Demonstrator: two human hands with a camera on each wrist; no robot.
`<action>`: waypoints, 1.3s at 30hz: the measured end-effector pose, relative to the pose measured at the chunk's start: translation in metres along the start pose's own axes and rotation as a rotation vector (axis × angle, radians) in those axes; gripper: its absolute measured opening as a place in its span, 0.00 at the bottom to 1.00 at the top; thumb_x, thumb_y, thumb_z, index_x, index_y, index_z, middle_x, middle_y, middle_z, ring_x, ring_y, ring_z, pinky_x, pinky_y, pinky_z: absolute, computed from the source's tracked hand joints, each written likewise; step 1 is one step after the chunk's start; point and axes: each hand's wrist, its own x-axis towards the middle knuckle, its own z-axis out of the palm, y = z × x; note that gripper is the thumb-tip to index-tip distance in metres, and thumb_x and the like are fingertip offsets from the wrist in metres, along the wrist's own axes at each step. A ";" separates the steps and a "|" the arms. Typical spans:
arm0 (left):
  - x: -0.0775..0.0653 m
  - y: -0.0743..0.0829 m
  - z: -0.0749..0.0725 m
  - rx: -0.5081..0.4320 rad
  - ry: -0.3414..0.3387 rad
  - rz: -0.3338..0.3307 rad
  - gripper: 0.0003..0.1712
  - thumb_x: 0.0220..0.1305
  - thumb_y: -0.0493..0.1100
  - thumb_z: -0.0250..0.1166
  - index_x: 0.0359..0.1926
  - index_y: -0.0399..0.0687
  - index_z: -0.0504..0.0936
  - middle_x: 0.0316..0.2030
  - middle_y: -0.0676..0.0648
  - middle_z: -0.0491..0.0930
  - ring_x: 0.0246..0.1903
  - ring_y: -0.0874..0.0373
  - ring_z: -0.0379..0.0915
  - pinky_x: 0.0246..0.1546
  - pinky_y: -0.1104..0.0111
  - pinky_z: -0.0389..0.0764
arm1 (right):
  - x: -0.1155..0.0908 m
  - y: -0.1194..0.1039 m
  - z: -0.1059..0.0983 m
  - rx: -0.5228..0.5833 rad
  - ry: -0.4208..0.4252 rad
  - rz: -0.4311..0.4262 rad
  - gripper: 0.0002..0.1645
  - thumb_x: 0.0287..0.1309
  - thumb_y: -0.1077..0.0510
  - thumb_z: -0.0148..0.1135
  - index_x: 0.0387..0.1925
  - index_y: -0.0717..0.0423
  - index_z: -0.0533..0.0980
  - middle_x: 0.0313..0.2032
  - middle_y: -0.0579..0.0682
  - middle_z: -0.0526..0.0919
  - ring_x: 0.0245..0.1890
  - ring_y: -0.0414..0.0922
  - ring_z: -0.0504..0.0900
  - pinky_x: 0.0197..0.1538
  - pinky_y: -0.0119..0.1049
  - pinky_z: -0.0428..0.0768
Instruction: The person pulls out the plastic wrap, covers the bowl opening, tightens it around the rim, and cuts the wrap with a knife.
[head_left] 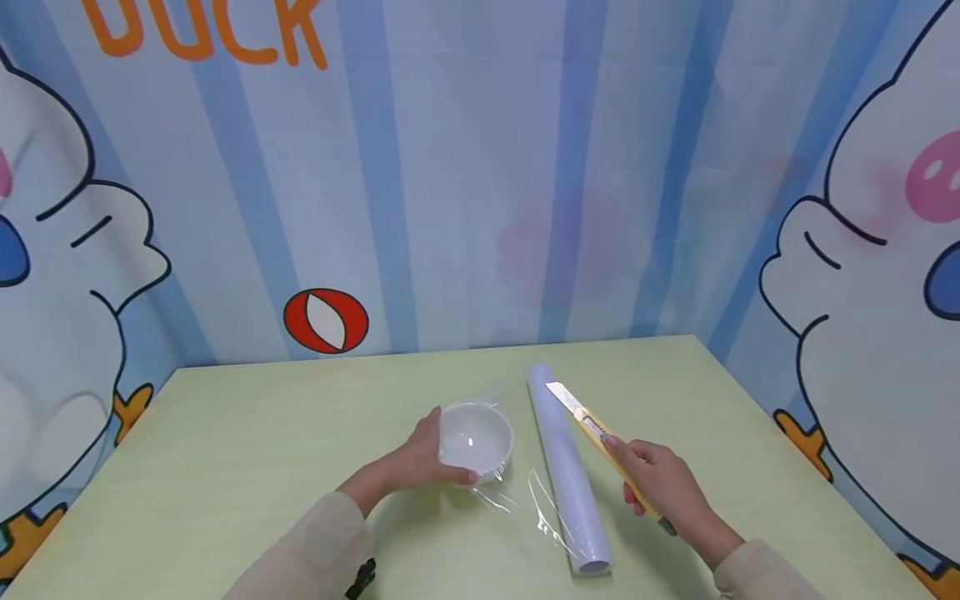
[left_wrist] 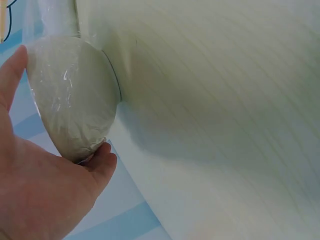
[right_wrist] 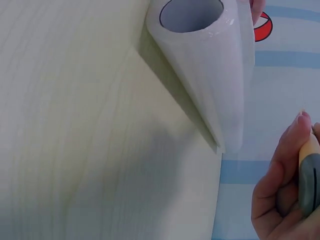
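My left hand [head_left: 416, 454] grips the side of a white bowl [head_left: 476, 440], thumb along the near rim and fingers at the far left. Clear cling film [left_wrist: 67, 82] lies over the bowl's mouth and is wrinkled at its edge in the left wrist view. To the right of the bowl lies a roll of cling film [head_left: 572, 479], pointing away from me, with loose film [head_left: 547, 512] along its left side. A yellow utility knife [head_left: 597, 429] is held in my right hand [head_left: 663, 483], its blade out and slanting up-left above the roll.
Everything rests on a pale green wood-grain table [head_left: 285, 450]. Its back edge meets a blue striped curtain [head_left: 465, 208] with cartoon prints, and similar printed walls stand at both sides. The roll's hollow near end [right_wrist: 192, 15] shows in the right wrist view.
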 end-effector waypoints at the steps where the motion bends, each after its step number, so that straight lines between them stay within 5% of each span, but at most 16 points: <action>1: 0.000 0.000 0.000 -0.005 0.002 -0.006 0.67 0.41 0.53 0.74 0.70 0.37 0.39 0.64 0.37 0.54 0.60 0.44 0.57 0.60 0.46 0.65 | 0.001 0.000 0.000 -0.003 0.000 0.005 0.38 0.55 0.28 0.47 0.28 0.62 0.71 0.12 0.47 0.73 0.11 0.42 0.72 0.17 0.33 0.70; 9: 0.005 0.013 -0.019 0.088 -0.065 -0.040 0.62 0.49 0.60 0.67 0.71 0.37 0.39 0.68 0.37 0.50 0.65 0.43 0.52 0.63 0.46 0.60 | 0.006 0.001 0.002 -0.008 -0.028 0.020 0.37 0.59 0.29 0.42 0.32 0.61 0.71 0.15 0.46 0.76 0.14 0.41 0.74 0.19 0.34 0.71; 17: 0.041 0.045 -0.039 0.253 -0.094 -0.033 0.46 0.63 0.58 0.54 0.70 0.37 0.46 0.70 0.38 0.51 0.70 0.43 0.44 0.68 0.49 0.52 | 0.008 -0.005 0.003 0.059 -0.064 0.027 0.33 0.60 0.33 0.47 0.35 0.61 0.70 0.18 0.47 0.77 0.17 0.42 0.75 0.22 0.34 0.71; 22: 0.061 0.053 -0.034 0.351 -0.087 -0.022 0.35 0.68 0.54 0.49 0.67 0.35 0.57 0.63 0.37 0.65 0.64 0.44 0.59 0.63 0.53 0.63 | 0.004 -0.003 0.005 0.074 -0.104 0.027 0.31 0.61 0.36 0.48 0.33 0.62 0.70 0.17 0.46 0.76 0.15 0.41 0.74 0.21 0.33 0.70; 28: 0.075 0.057 -0.023 0.403 -0.105 -0.059 0.28 0.69 0.51 0.47 0.59 0.34 0.67 0.59 0.38 0.70 0.60 0.45 0.65 0.61 0.55 0.65 | 0.004 0.000 0.004 0.060 -0.128 0.025 0.30 0.61 0.36 0.48 0.32 0.62 0.71 0.16 0.47 0.75 0.15 0.41 0.73 0.22 0.33 0.70; 36: 0.129 0.024 -0.005 0.459 -0.160 -0.106 0.33 0.66 0.61 0.47 0.57 0.37 0.69 0.52 0.42 0.74 0.51 0.50 0.70 0.54 0.56 0.71 | 0.010 0.006 0.005 0.085 -0.168 0.005 0.30 0.62 0.38 0.47 0.33 0.63 0.70 0.17 0.46 0.75 0.15 0.40 0.74 0.23 0.33 0.71; 39: 0.122 0.038 -0.004 0.428 -0.158 -0.118 0.28 0.68 0.56 0.46 0.55 0.37 0.70 0.49 0.42 0.75 0.49 0.50 0.71 0.54 0.55 0.71 | 0.012 0.005 0.006 0.098 -0.149 0.012 0.27 0.63 0.40 0.48 0.37 0.63 0.70 0.17 0.47 0.76 0.15 0.41 0.74 0.22 0.33 0.71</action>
